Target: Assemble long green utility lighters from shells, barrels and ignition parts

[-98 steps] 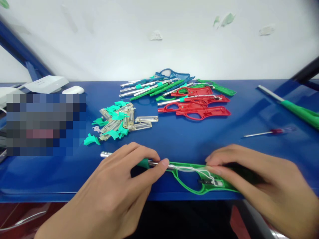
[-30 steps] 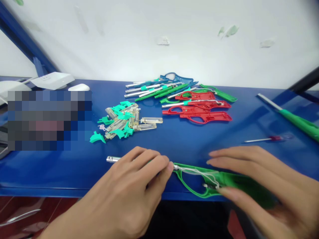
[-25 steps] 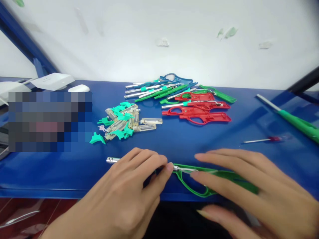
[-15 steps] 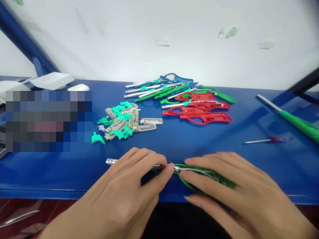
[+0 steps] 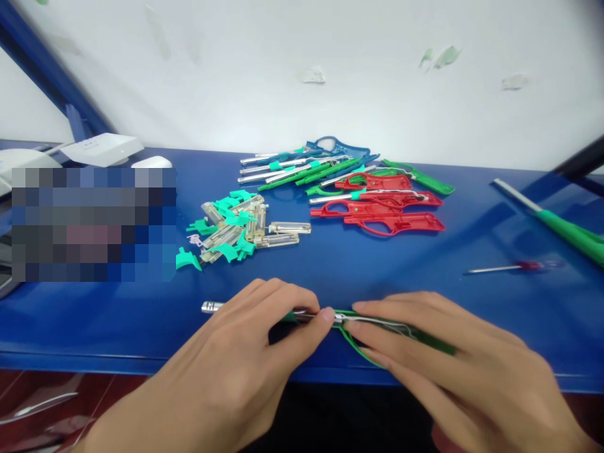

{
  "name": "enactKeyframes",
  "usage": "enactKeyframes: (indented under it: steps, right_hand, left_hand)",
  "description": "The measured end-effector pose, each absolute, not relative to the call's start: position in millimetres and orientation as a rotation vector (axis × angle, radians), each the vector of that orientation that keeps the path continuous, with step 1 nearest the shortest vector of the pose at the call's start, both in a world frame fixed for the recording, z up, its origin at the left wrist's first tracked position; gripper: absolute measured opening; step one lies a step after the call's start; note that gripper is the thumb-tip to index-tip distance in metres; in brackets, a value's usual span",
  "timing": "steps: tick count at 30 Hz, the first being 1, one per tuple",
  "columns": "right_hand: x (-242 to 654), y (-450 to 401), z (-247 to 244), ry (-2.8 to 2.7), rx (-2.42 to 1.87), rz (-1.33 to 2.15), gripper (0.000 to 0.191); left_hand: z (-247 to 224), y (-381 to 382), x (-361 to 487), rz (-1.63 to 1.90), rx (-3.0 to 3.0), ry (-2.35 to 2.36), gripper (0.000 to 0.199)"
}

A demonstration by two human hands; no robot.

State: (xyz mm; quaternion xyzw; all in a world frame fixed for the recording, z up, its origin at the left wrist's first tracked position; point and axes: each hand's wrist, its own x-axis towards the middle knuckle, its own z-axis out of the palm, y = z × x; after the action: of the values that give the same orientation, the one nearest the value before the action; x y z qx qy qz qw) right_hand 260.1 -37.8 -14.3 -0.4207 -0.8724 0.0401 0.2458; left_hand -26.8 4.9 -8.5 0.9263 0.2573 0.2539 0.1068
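Observation:
A green gas lighter shell (image 5: 362, 353), long-necked and with its inside facing up, lies across my hands above the front edge of the table. Its silver tube (image 5: 212, 307) sticks out to the left. My left hand (image 5: 250, 352) is closed around the tube and the neck, the thumb pressing where the tube ends. My right hand (image 5: 453, 352) grips the handle part, index and middle fingertips at the start of the handle and the thumb on the near rim. A white wire (image 5: 377, 322) runs inside the handle; its far end is hidden by my right fingers.
Clear fuel tanks (image 5: 289, 228) and turquoise triggers (image 5: 189, 258) lie in a heap ahead. Behind them are red (image 5: 415, 222), green and blue lighter shells (image 5: 355, 151). To the right lie a screwdriver (image 5: 495, 269) and a green lighter (image 5: 566, 231); white boxes (image 5: 101, 149) stand left.
My right thumb has moved up and in against the near rim of the shell. The left hand keeps its grip. The whole view has shifted slightly.

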Motion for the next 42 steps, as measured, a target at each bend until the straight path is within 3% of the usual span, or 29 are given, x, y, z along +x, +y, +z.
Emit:
enactKeyframes:
  steps: [7, 25, 42]
  right_hand:
    - [264, -40, -18, -2.409, -1.146, 0.132, 0.044]
    - [263, -37, -17, -2.356, -1.084, 0.095, 0.036]
    - [267, -35, -12, -2.353, -1.053, 0.235, 0.042]
  left_hand:
    - [-11, 2, -25, 0.718, 2.701, 0.816, 0.065]
    - [-17, 2, -28, 0.701, 2.692, 0.831, 0.074]
    - [-19, 3, -24, 0.760, 2.687, 0.876, 0.067]
